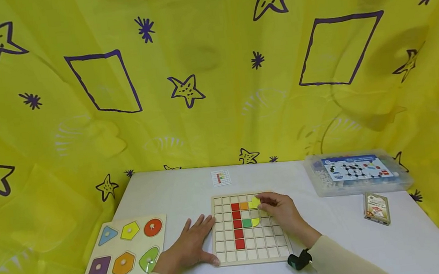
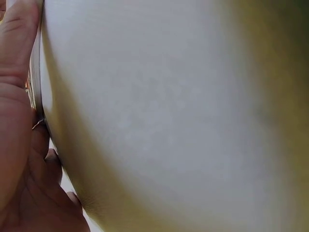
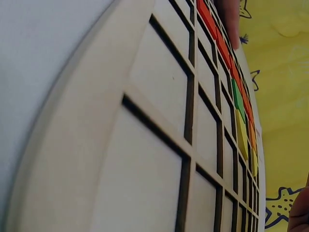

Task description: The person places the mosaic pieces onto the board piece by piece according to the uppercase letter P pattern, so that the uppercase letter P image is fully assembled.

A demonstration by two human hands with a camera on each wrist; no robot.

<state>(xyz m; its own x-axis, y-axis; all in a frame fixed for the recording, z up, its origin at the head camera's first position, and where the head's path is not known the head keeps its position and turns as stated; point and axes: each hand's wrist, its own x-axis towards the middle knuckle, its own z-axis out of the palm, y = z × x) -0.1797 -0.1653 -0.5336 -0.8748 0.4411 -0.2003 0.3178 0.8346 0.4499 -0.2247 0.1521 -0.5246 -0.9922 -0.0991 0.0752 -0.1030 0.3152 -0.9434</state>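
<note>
A wooden grid board [image 1: 228, 258] lies on the white table, with a column of red squares [image 1: 237, 223] in it. An orange square [image 1: 244, 205] sits at the column's top right. Farther down are a green square [image 1: 247, 223] and a yellow rounded piece [image 1: 256, 221]. My right hand [image 1: 284, 213] pinches a yellow tile [image 1: 254, 202] between thumb and index finger, over the top row beside the orange square. Spread fingers of my left hand [image 1: 191, 245] rest against the board's left edge; its thumb is near the lower left corner.
A small pattern card [image 1: 221, 178] lies behind the board. At left is a knob shape puzzle [image 1: 128, 246]. A clear plastic case [image 1: 357, 172] and a small card box [image 1: 376, 209] are at right. A yellow curtain [image 1: 218, 123] hangs behind the table.
</note>
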